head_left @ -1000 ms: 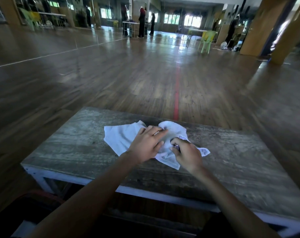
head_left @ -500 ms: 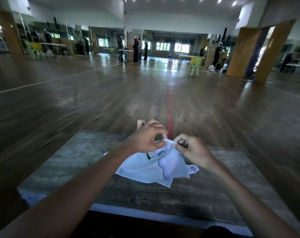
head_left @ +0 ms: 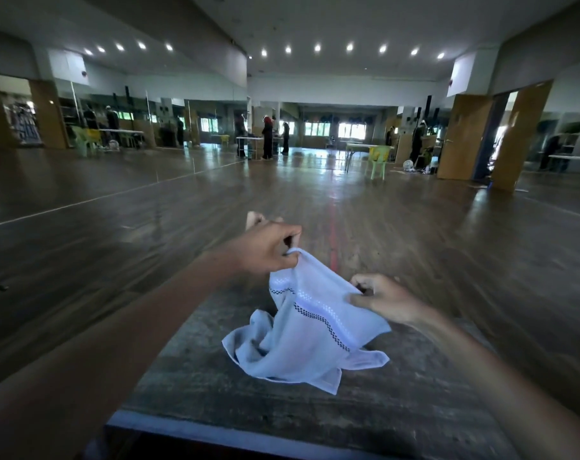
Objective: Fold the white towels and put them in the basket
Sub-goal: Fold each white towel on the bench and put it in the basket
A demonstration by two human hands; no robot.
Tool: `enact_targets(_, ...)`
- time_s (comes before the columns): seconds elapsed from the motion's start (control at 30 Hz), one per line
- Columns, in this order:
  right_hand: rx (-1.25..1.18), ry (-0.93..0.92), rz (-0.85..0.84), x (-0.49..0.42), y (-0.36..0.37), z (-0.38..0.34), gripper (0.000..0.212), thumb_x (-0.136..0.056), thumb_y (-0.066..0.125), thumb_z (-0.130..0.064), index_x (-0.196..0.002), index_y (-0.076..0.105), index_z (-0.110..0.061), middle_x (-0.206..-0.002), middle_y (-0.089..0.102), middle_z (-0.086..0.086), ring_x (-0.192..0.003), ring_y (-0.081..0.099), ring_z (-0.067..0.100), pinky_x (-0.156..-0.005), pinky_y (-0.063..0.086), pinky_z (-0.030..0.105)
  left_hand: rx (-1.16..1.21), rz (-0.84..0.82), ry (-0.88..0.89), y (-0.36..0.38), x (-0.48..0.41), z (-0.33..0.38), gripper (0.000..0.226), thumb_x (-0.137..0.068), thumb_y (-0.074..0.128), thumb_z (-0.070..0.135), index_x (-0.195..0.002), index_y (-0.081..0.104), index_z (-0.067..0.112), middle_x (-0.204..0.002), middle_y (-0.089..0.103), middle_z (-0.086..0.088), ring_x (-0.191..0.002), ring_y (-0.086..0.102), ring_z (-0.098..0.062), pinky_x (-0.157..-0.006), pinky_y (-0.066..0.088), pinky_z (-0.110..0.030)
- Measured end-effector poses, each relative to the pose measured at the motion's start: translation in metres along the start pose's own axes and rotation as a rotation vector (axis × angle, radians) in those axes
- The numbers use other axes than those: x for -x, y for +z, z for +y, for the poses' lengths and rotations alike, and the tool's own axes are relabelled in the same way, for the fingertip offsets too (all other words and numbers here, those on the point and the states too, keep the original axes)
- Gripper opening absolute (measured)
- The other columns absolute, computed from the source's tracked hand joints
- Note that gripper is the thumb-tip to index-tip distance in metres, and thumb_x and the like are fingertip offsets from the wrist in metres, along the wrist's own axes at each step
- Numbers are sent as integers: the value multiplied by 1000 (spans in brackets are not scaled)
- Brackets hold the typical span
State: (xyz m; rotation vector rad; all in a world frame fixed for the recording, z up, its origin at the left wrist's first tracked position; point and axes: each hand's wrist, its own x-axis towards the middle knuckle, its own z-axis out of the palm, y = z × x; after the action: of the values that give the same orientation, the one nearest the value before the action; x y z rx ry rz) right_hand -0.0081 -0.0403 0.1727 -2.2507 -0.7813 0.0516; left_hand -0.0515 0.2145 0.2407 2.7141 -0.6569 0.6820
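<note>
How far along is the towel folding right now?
Nothing looks done: no folded towel or basket is in view. In hand: the left hand and right hand pinch the white towel by its top edge, lower part crumpled on the table. Left: folding, basketing.

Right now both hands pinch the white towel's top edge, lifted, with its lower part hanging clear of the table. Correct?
Not quite. In the head view the left hand and right hand do pinch the white towel by its top edge and hold it up, but its lower part is bunched on the table, not hanging clear.
</note>
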Motion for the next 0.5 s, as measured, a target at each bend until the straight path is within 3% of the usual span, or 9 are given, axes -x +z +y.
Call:
enact_targets(0.1, 195, -8, 75, -8, -32, -15, 12, -84, 67, -30, -76, 63, -22, -76, 65, -8, -73, 55, 4, -79, 36, 31, -197, -2, 74, -27, -3, -8, 10, -79, 48, 34, -79, 50, 24, -78, 55, 7, -77, 37, -3, -76, 15, -33)
enact_targets(0.23, 430, -29, 123, -19, -81, -51, 18, -89, 61, -31, -73, 59, -38, -85, 68, -17, -92, 62, 3, -95, 19, 31, -469, 8, 102, -64, -11, -22, 18, -91, 54, 38, -95, 53, 21, -90, 59, 7, -96, 40, -8, -75, 10, -31)
enact_targets(0.33, 488, -51, 165, -28, -116, -77, 20, -90, 61, -30, -73, 58, -41, -88, 65, -24, -97, 58, 1, -106, 28, 41, -593, -1, 43, -90, -18, -31, 24, -93, 48, 45, -103, 54, 24, -99, 60, 7, -110, 40, -10, -84, 11, -35)
enact_targets(0.43, 486, -103, 188, -37, -143, -101, 18, -90, 61, -29, -75, 58, -38, -89, 65, -19, -95, 58, 7, -102, 36, 47, -719, -5, -26, -115, -30, -31, 32, -94, 43, 49, -104, 61, 25, -100, 61, 9, -110, 38, -10, -85, 8, -36)
enact_targets(0.5, 527, -134, 216, -42, -158, -120, 15, -91, 60, -27, -77, 58, -33, -89, 67, -7, -92, 59, 15, -95, 39, 42, -746, 38, -39, -132, -37, -27, 30, -94, 43, 49, -101, 62, 26, -97, 59, 12, -109, 38, -10, -90, 8, -38)
